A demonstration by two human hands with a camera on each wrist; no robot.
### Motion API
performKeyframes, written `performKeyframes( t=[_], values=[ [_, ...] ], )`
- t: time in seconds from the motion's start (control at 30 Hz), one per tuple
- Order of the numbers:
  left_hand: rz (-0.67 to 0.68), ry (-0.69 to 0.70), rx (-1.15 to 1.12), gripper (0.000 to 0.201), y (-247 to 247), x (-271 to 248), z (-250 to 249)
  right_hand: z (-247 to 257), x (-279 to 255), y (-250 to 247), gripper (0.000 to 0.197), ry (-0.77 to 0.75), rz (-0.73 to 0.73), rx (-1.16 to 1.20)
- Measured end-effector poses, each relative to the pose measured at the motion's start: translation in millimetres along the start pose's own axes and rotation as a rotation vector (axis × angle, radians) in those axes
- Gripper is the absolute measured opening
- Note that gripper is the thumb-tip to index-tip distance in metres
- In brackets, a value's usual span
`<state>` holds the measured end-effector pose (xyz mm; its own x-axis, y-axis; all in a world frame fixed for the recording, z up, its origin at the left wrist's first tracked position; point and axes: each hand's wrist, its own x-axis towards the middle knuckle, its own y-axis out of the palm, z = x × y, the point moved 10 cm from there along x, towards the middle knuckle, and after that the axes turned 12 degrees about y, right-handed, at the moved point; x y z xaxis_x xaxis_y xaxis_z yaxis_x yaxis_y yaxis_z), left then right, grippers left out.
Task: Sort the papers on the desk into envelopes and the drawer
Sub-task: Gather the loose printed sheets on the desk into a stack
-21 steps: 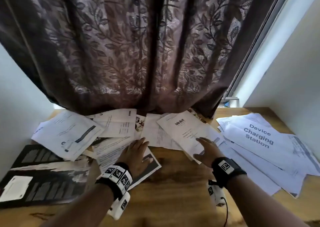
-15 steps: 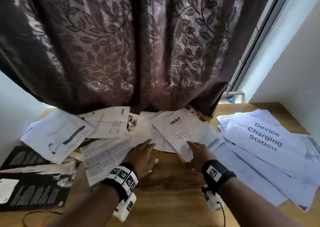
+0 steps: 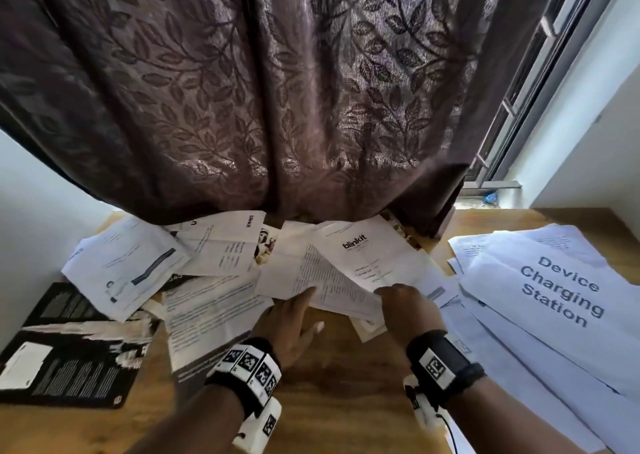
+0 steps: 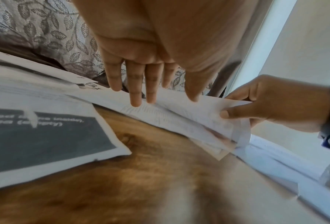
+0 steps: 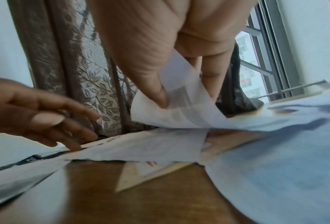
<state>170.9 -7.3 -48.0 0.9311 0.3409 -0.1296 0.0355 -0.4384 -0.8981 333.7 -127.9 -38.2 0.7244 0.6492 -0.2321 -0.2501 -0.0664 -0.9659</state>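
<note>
- Glossy black booklet with a white label (image 3: 65,353) lies flat at the near left of the wooden desk (image 3: 332,394), with loose white printed sheets (image 3: 124,266) fanned beyond it under the brown leaf-patterned curtain (image 3: 277,90).
- Left hand (image 3: 289,318) rests beside the centre pile, fingers straight and gripping nothing, tips touching the near edge of the sheets.
- White "blinkit" receipt sheet (image 3: 367,256) lies at the centre, its long axis running from far left to near right; its near corner is lifted off the pile.
- Right hand (image 3: 405,310) pinches that raised corner between thumb and fingers, so it is the nearer hand, and the rest of the sheet extends away from it toward the far left.
- Large white "Device Charging Station" sheets (image 3: 554,291) overlap at the right.
</note>
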Motion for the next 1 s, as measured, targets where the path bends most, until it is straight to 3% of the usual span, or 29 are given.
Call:
performKeyframes(
  t=[0.1,0.2,0.27,0.3,0.37,0.4,0.5,0.6,0.73,0.87,1.0],
  values=[
    [-0.130,0.016,-0.252,0.080,-13.7,-0.2,-5.9,19.8,-23.6,-19.4,0.040,-0.079,-0.135,0.042],
    [-0.281,-0.026,-0.649,0.084,-34.4,-8.7,-8.7,62.5,-66.0,-37.8,0.034,-0.203,-0.244,0.027],
    [-0.326,-0.055,-0.743,0.084,-42.8,-17.4,-4.2,94.9,-93.6,-34.8,0.037,-0.335,-0.207,0.013],
    [-0.336,-0.055,-0.748,0.087,-46.2,-24.3,0.5,109.3,-105.9,-27.9,0.047,-0.389,-0.138,0.022],
    [-0.349,-0.081,-0.670,0.096,-51.5,-41.2,18.9,129.8,-124.6,-13.5,0.045,-0.422,-0.006,0.107],
    [-0.332,-0.117,-0.606,0.099,-52.2,-50.3,29.4,136.3,-130.1,-6.6,0.044,-0.427,0.040,0.167],
    [-0.255,-0.168,-0.453,0.103,-43.5,-74.5,56.5,138.5,-132.4,19.2,0.069,-0.350,0.150,0.288],
    [-0.122,-0.191,-0.375,0.106,-23.5,-95.6,83.8,125.4,-121.4,54.2,0.093,-0.279,0.186,0.198],
    [-0.026,-0.159,-0.238,0.119,-9.0,-113.2,116.8,108.6,-118.5,99.1,0.090,-0.208,0.250,-0.061],
    [0.203,-0.095,0.045,0.114,7.3,-126.3,134.3,112.5,-121.2,98.8,0.088,-0.172,0.211,-0.043],
    [0.318,-0.059,0.084,0.109,18.8,-130.1,135.8,122.8,-112.8,84.4,0.080,-0.163,0.162,-0.009]
  ],
)
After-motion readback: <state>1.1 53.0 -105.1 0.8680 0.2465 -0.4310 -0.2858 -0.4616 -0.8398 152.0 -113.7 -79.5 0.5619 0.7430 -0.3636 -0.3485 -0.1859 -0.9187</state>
